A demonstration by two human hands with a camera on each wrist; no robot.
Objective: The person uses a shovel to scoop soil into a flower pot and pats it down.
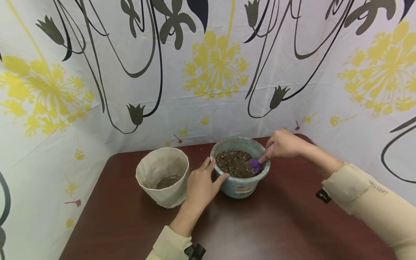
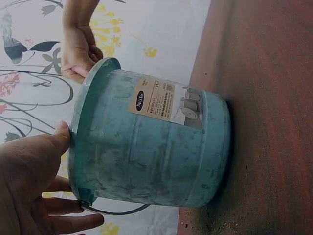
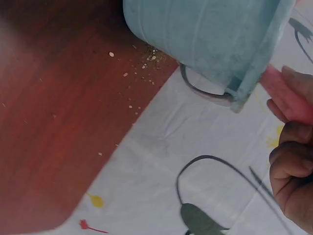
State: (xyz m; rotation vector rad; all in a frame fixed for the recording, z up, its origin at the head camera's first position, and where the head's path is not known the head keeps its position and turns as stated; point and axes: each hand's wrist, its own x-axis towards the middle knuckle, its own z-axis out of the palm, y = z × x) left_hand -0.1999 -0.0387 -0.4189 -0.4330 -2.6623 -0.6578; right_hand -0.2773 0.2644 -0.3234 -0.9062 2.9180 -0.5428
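Observation:
A blue-green plastic bucket (image 1: 242,186) full of dark, speckled soil (image 1: 235,162) stands upright on the table. My left hand (image 1: 201,184) rests against its rim on the left, thumb at the front and the other fingers fairly straight along the side, as the left wrist view shows with the left hand (image 2: 36,181). The right hand (image 1: 284,144) grips the pink handle of a small garden trowel (image 1: 255,164), whose purple blade is partly sunk in the soil at the bucket's right. Seen from the right wrist, that hand (image 3: 293,166) has its fingers curled round the pink handle (image 3: 286,95).
A cream plastic pot (image 1: 169,196) with a little soil at its bottom stands just left of the bucket. Both sit on a dark red-brown table (image 1: 253,231). Spilled soil crumbs (image 3: 149,58) lie beside the bucket. Patterned cloth (image 1: 208,119) hangs behind the table.

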